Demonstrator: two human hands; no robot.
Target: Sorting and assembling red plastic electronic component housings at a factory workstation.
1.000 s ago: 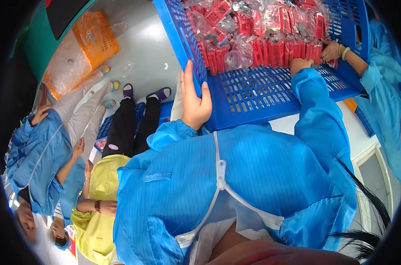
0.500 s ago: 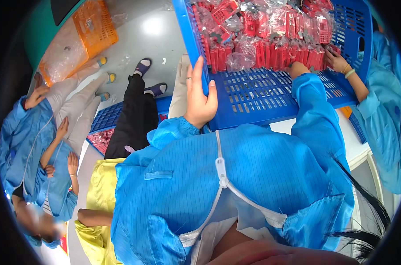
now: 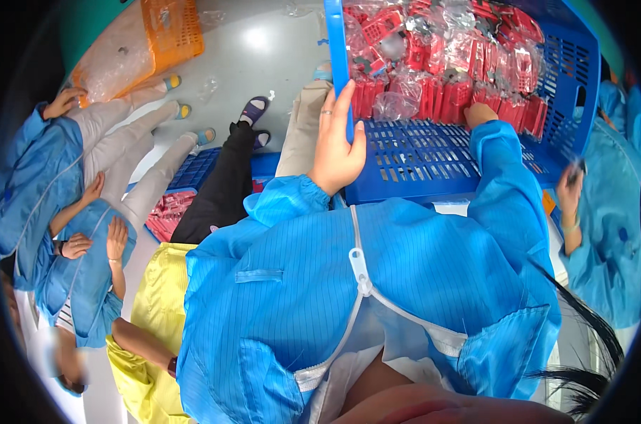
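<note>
From the head camera, looking down the front of a blue zip-up smock (image 3: 377, 297), the blue slotted crate (image 3: 433, 152) sits closer and larger than a second ago, and it has swung toward the person's right, so its left wall now stands nearly straight up the picture. The left hand (image 3: 337, 145) has stayed on that wall throughout: its fingers (image 3: 332, 113) are clenched over the rim with the thumb pressed against the outer face, a ring on one finger. The right hand (image 3: 480, 113) has stayed inside the crate at the near edge of the heap of red parts in clear bags (image 3: 440, 63); its fingers are hidden among the bags, so I cannot tell whether they grasp anything. The heap fills the far half of the crate, leaving the near slotted floor bare; this reads as the crate being steadied while the contents are handled. Around it, seated people in blue smocks (image 3: 45, 184) have drifted down the left side, one in a yellow top (image 3: 158, 311) close by; an orange crate (image 3: 171, 28) stands on the pale floor (image 3: 264, 56), and another blue crate of red parts (image 3: 193, 184) lies by their legs. A co-worker's hand (image 3: 569, 191) crowds the crate's right wall.
</note>
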